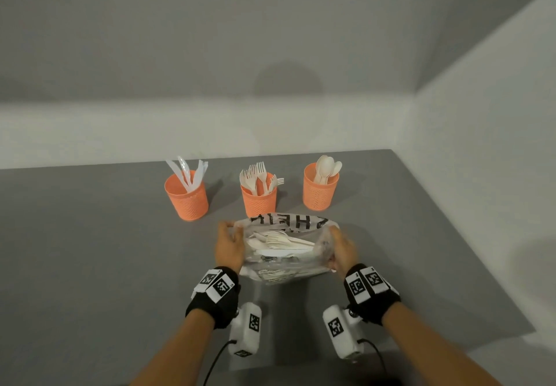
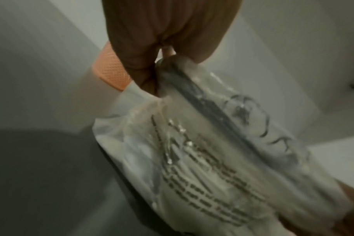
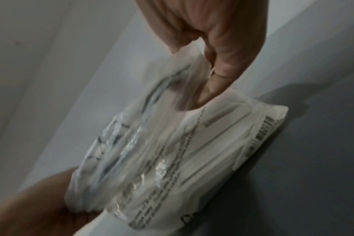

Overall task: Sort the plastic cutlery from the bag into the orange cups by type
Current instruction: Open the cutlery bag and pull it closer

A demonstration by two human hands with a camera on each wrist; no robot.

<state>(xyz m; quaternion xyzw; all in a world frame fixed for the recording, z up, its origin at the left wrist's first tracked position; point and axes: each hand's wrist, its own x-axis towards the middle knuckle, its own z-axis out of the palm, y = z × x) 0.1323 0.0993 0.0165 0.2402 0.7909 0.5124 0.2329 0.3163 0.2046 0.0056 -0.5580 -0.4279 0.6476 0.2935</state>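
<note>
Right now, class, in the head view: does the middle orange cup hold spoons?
No: the middle orange cup holds forks, their tines showing above the rim, while the spoons stand in the right-hand cup.

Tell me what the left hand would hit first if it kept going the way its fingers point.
Likely the middle orange cup holding forks, just beyond the bag the left hand grips; depth is uncertain.

A bare, staged recording space rather than a lived-in room: a plain grey counter (image 1: 90, 250) set into a corner of blank white walls (image 1: 481, 115), with tracking-marker wristbands (image 1: 215, 285) and small wrist cameras (image 1: 245, 331) on the person's arms.
</note>
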